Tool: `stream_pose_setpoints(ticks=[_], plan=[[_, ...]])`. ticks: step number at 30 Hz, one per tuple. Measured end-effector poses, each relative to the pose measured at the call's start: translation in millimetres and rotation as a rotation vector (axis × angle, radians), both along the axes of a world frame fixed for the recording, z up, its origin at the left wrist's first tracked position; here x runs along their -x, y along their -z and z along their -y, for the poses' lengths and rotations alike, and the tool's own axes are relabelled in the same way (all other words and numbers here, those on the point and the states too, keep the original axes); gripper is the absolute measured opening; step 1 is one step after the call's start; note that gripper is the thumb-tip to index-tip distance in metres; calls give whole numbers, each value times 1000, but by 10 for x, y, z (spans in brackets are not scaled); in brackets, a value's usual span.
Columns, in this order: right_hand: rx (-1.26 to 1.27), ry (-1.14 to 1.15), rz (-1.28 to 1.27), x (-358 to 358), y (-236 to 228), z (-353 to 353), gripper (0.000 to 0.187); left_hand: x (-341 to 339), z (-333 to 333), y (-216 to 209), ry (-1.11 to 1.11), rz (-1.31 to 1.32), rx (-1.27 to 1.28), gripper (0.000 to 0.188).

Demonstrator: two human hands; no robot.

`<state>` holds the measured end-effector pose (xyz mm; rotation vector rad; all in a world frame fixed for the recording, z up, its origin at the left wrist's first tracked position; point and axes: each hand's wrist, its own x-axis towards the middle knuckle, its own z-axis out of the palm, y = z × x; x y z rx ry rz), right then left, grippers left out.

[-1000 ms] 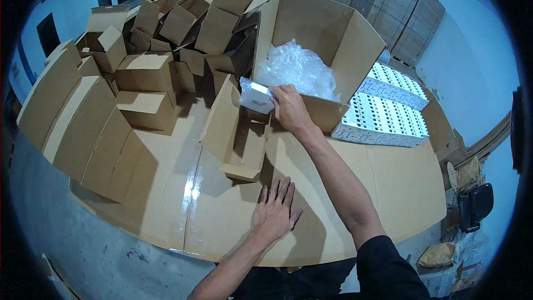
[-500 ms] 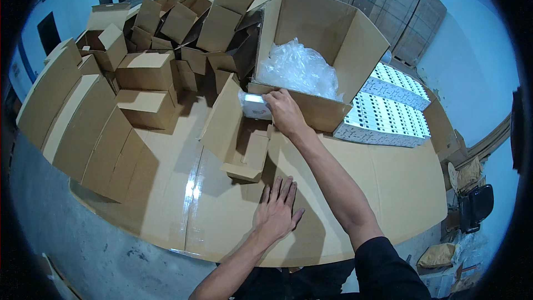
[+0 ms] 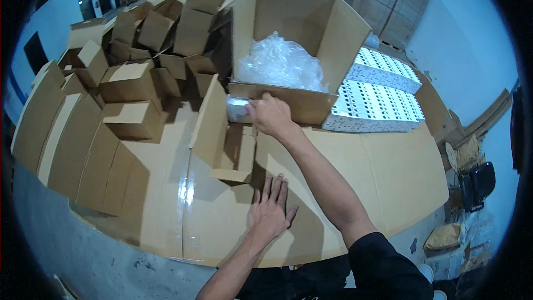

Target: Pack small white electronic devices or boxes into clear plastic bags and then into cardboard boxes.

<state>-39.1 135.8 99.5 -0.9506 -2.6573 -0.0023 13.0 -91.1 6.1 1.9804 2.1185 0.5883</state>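
Observation:
My right hand (image 3: 270, 115) reaches to the far end of a small open brown carton (image 3: 235, 176). Its fingers are closed on a small white box (image 3: 237, 110) with clear plastic about it, at the carton's far end. The near part of the carton's inside shows bare cardboard, and a tall flap stands up along its left side. How far down the box sits is partly hidden by my fingers. My left hand (image 3: 268, 215) lies flat on the cardboard-covered table (image 3: 216, 222), fingers spread, just in front of the carton and holding nothing.
A large open carton (image 3: 311, 106) with crumpled clear plastic (image 3: 283, 64) stands directly behind. Rows of white patterned boxes (image 3: 373, 108) are stacked to its right. Several open cartons (image 3: 130, 84) crowd the left and back left. A black chair (image 3: 478, 186) stands beyond the right edge.
The view has shifted, so most things appear further left. My right hand stays on the white box, with its fingers bent more. My left hand remains flat on the table.

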Motion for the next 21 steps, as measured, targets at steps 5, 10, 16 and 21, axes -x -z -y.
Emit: stream_pose_setpoints(ticks=[5,10,16,21], plan=[[531,-34,9,-140,-23,0,55,-19,-61,-37,-23,-62,138,83],[565,-245,-305,-584,228,-58,60,-44,-172,-26,-35,-108,91,82],[433,-368,-387,-1446,482,-193,38,-42,-440,-12,-53,-61,-18,78],[410,-186,-304,-2335,432,-461,29,-3,-682,32,-30,-74,-71,76]])
